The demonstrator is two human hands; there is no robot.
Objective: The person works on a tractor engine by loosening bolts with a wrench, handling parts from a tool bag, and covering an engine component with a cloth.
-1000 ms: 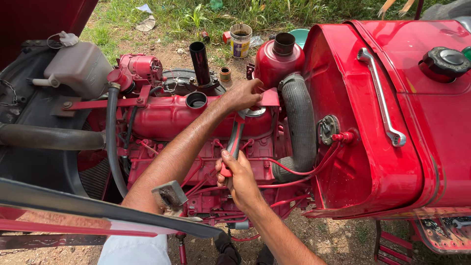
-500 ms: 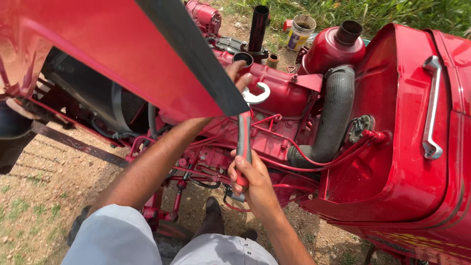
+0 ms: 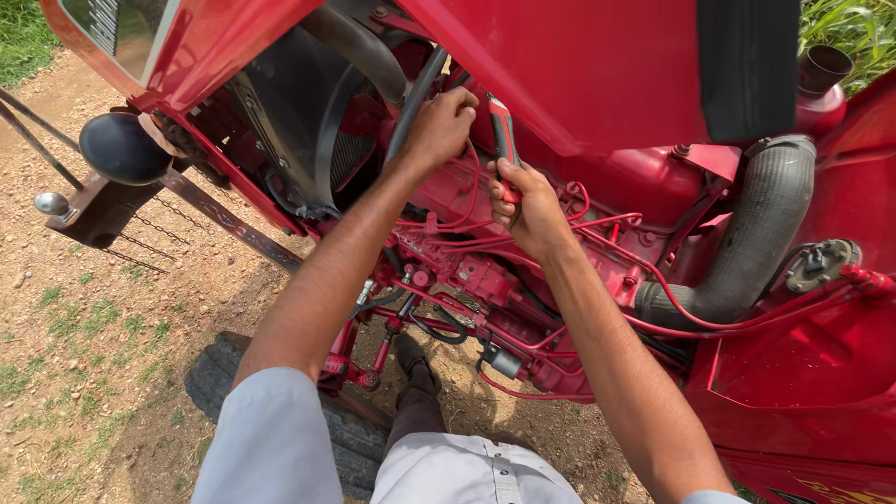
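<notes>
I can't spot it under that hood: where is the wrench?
In the head view the wrench stands near upright at upper centre, gripped by the right hand, with the left hand beside its top, against the red engine.

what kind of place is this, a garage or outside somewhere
Outdoors, likely a farmyard or field edge: bare dirt ground with patchy grass, tall green plants behind, and a red tractor worked on where it stands.

The raised red hood (image 3: 579, 65) is closing off the room above the engine (image 3: 485, 280), thin red fuel lines (image 3: 597, 224) and the black hose (image 3: 756, 233) are crowding its right side, while its lower edge is lying open toward the dirt ground (image 3: 112, 317).
</notes>
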